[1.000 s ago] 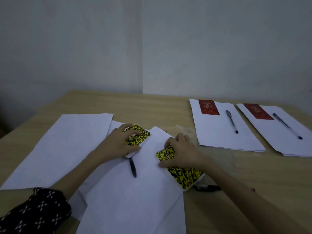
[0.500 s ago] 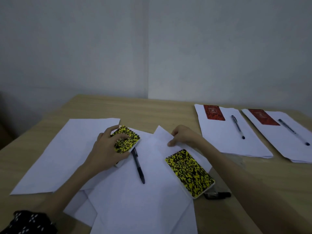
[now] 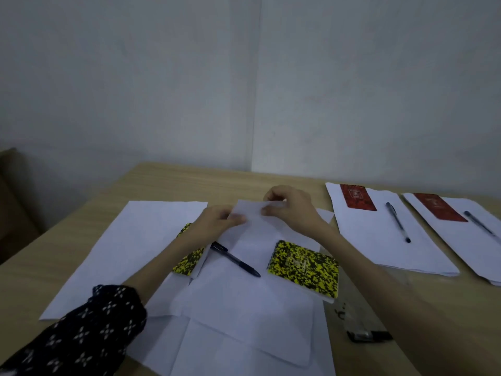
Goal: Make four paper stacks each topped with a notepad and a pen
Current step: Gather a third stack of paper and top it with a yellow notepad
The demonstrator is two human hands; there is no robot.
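Head camera is looking down at a wooden table where two hands are working on loose white sheets. The left hand is pinching the left edge of the top sheet, and the right hand is pinching the far edge of the same sheet with curled fingers, so both are grasping this paper. I am counting four notepads: two yellow-black ones and two red ones. One yellow-black notepad is lying flat on the sheets near the right forearm, and the other yellow-black notepad is lying partly hidden under the left wrist. A dark pen is lying between them on the paper. One more white sheet pile is lying at the left, with nothing on it. At the right, two finished stacks are sitting side by side: the nearer paper stack is carrying a red notepad and a pen, and the far right stack is carrying a second red notepad and a pen. A small black object is lying on the table near the right forearm; I cannot tell what it is.
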